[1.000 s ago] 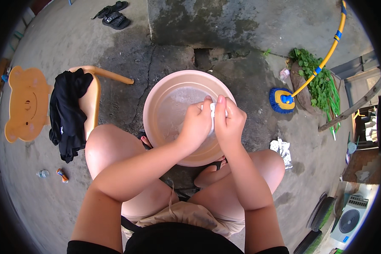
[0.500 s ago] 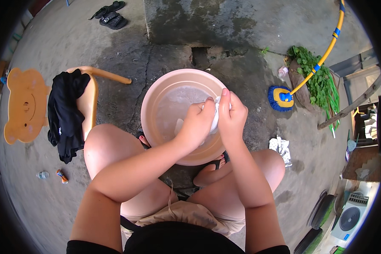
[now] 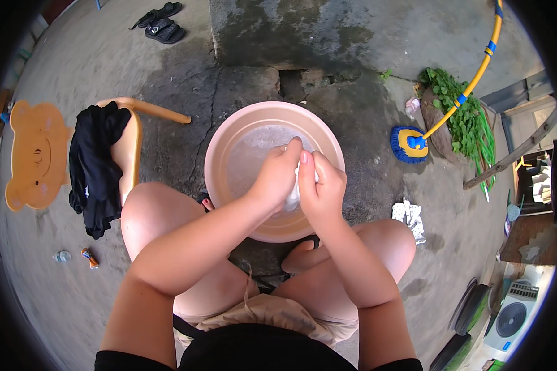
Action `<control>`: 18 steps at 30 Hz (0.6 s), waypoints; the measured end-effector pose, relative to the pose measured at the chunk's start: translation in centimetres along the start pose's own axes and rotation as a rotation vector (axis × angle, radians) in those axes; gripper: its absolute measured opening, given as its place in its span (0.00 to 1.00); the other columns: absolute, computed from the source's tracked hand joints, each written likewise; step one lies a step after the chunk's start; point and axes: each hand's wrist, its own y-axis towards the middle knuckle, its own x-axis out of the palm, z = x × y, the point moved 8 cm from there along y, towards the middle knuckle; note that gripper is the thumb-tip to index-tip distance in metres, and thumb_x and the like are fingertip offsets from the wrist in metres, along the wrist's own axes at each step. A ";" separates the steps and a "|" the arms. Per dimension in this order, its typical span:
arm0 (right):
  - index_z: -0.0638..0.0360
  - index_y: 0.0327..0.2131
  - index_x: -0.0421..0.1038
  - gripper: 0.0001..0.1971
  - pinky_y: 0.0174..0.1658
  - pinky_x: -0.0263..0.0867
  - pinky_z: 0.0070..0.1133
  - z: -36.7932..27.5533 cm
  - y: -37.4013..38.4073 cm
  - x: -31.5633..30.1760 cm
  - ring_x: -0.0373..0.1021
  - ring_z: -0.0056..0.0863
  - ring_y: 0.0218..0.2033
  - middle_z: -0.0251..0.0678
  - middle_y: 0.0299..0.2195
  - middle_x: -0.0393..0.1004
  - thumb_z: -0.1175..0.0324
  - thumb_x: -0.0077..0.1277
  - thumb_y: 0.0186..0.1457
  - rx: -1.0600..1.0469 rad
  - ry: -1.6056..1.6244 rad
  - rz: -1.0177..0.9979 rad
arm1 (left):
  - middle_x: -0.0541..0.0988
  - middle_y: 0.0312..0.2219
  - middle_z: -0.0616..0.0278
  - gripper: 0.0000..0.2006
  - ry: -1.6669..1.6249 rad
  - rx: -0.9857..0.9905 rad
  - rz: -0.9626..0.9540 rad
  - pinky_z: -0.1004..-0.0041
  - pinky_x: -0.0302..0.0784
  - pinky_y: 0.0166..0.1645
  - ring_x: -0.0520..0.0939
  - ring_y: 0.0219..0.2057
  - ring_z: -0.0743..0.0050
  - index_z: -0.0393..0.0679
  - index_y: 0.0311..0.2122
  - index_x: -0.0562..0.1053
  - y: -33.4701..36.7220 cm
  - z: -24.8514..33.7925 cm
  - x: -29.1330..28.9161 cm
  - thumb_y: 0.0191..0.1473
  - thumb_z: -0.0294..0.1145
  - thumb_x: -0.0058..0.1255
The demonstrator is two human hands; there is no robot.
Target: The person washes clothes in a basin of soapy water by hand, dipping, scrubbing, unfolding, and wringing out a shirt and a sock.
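Between my feet stands a round pink basin (image 3: 220, 133) with cloudy, sudsy water (image 3: 244, 162) in it. Over its right half, my left hand (image 3: 276, 176) and my right hand (image 3: 323, 188) are closed side by side on a wet white cloth (image 3: 293, 196). Only a strip of the cloth shows between them; my fingers cover the rest, so I cannot tell what kind of piece it is. My two thumbs lie close together on top.
Left is an orange child's chair (image 3: 125, 157) with a bear-shaped back (image 3: 38, 154) and black clothing (image 3: 99, 164) on it. At right are a blue-yellow mop (image 3: 410, 143), green leaves (image 3: 452, 105) and a spotted white cloth (image 3: 410, 217). Black sandals (image 3: 165, 29) lie far left.
Both hands have moved a little left and nearer to each other with the white cloth. The pale bit of cloth seen at the left hand's wrist before is now out of sight.
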 end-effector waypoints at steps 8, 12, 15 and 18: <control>0.62 0.19 0.65 0.15 0.18 0.58 0.26 4.9 2.5 -0.6 0.65 0.36 0.12 0.43 0.12 0.65 0.67 0.47 0.58 0.175 -0.065 -0.039 | 0.75 0.27 0.64 0.14 -0.079 -0.082 -0.020 0.73 0.70 0.31 0.75 0.27 0.77 0.42 0.32 0.72 -1.0 -1.2 1.7 0.58 0.41 0.41; 0.62 0.20 0.65 0.14 0.18 0.57 0.27 1.2 0.5 0.1 0.64 0.37 0.12 0.43 0.11 0.65 0.67 0.48 0.58 0.044 0.004 -0.029 | 0.75 0.25 0.64 0.14 -0.137 -0.107 0.042 0.74 0.69 0.31 0.75 0.25 0.76 0.41 0.32 0.72 -0.6 -0.5 0.6 0.58 0.41 0.41; 0.61 0.20 0.65 0.13 0.17 0.57 0.27 -0.7 -0.7 0.4 0.65 0.37 0.12 0.41 0.11 0.64 0.68 0.50 0.56 -0.113 -0.047 -0.064 | 0.74 0.22 0.64 0.17 -0.078 -0.075 -0.122 0.75 0.69 0.31 0.74 0.23 0.76 0.39 0.31 0.73 0.1 -1.2 0.4 0.59 0.43 0.41; 0.60 0.19 0.65 0.14 0.17 0.57 0.28 0.9 0.3 0.2 0.65 0.39 0.12 0.43 0.11 0.65 0.67 0.49 0.57 -0.106 -0.060 -0.058 | 0.74 0.21 0.64 0.19 -0.138 0.015 -0.048 0.76 0.69 0.30 0.74 0.22 0.78 0.38 0.30 0.74 -0.8 -0.9 1.0 0.60 0.43 0.39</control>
